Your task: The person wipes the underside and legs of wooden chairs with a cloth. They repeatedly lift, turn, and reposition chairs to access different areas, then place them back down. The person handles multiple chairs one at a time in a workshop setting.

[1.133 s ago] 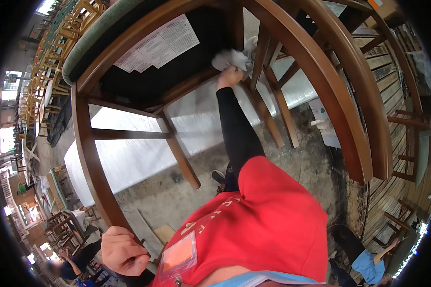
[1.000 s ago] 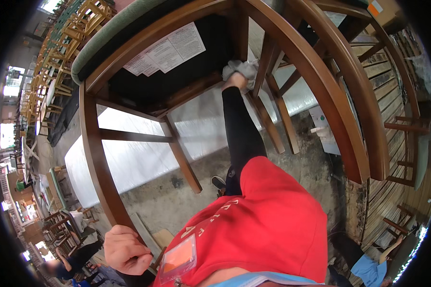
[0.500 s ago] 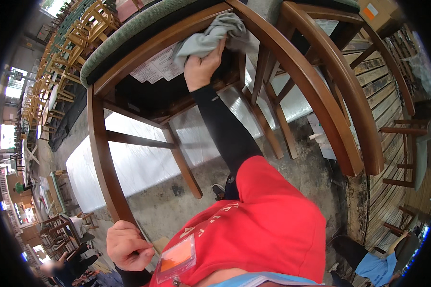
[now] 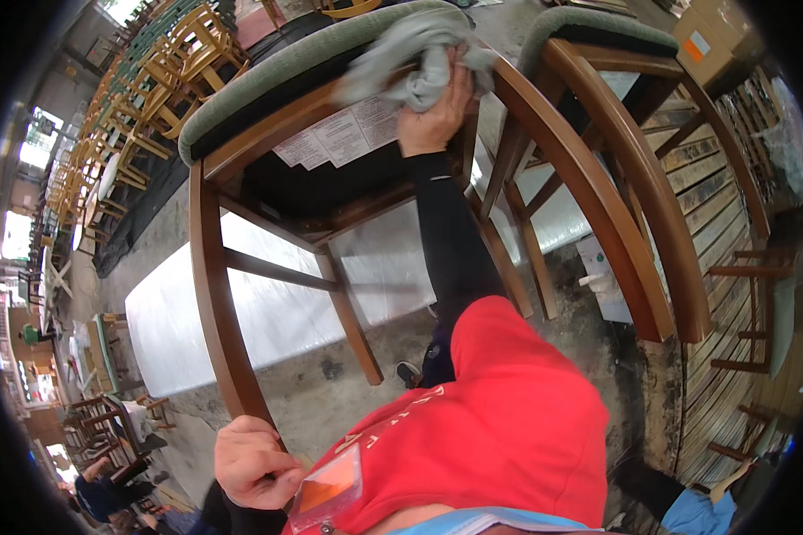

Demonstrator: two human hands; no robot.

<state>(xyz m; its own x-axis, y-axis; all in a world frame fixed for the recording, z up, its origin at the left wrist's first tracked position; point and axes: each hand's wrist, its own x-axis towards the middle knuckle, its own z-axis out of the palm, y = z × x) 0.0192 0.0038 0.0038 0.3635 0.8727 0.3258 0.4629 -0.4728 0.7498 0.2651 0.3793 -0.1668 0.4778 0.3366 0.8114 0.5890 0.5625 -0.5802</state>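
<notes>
A wooden chair with a green padded seat is turned so its dark underside and legs face me. Paper labels are on that underside. My right hand presses a grey-green cloth, partly blurred, against the wooden rail at the seat's edge, near the corner with a long curved leg. At the lower left, my left hand is closed around the end of another leg of the same chair.
A second similar chair stands close on the right. Beneath is a long plastic-wrapped slab. Slatted wood and a cardboard box lie to the right. Stacked chairs line the far left; a person in blue is at lower right.
My right hand and the cloth have moved slightly right along the chair's rail. The chair appears a little lower and farther right in view, my left hand still on its leg.
</notes>
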